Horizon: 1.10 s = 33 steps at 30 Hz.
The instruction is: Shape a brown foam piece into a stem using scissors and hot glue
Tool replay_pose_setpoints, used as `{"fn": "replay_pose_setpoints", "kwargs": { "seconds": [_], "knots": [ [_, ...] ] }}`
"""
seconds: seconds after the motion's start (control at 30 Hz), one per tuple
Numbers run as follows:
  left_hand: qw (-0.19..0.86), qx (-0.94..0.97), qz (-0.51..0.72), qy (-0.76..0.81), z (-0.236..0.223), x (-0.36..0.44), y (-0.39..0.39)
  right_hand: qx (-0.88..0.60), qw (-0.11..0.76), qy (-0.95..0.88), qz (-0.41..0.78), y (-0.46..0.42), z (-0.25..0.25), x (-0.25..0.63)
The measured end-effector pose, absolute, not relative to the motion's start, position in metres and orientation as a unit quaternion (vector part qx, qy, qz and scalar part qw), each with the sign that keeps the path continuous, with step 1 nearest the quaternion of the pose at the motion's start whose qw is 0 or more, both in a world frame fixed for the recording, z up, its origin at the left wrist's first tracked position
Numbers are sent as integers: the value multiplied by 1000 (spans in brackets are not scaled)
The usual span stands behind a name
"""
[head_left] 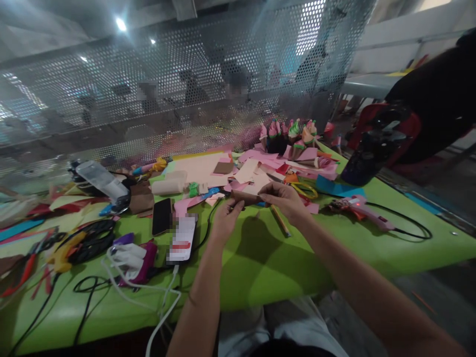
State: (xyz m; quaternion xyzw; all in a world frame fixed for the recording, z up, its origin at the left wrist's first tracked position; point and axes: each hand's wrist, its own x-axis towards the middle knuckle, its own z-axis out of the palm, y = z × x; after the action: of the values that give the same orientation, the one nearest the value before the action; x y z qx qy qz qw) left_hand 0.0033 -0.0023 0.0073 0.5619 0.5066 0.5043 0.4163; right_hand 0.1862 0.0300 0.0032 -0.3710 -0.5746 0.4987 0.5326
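Observation:
Both my hands hold a small strip of brown paper (248,197) above the green table (260,258). My left hand (225,218) pinches its left end with closed fingers. My right hand (282,199) grips its right end, fingers curled over the top. A pencil (279,220) lies on the table just below my right hand. Pink and tan paper sheets (208,168) are spread behind the hands.
A pink glue gun (359,207) with a black cord lies to the right. Yellow-handled scissors (303,189), a black phone (162,216), a second phone (182,238), cables and tools lie at left. Paper flowers (290,135) stand at the back. A person in black (427,104) sits far right.

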Motion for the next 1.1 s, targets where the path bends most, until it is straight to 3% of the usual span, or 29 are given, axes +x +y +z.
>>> {"fn": "replay_pose_setpoints", "kwargs": {
  "seconds": [0.67,1.1],
  "knots": [
    [421,538,516,517,1,-3,1,-330,514,-558,562,26,13,194],
    [413,539,523,516,-1,-3,1,-349,517,-625,470,27,7,191]
  ]
}}
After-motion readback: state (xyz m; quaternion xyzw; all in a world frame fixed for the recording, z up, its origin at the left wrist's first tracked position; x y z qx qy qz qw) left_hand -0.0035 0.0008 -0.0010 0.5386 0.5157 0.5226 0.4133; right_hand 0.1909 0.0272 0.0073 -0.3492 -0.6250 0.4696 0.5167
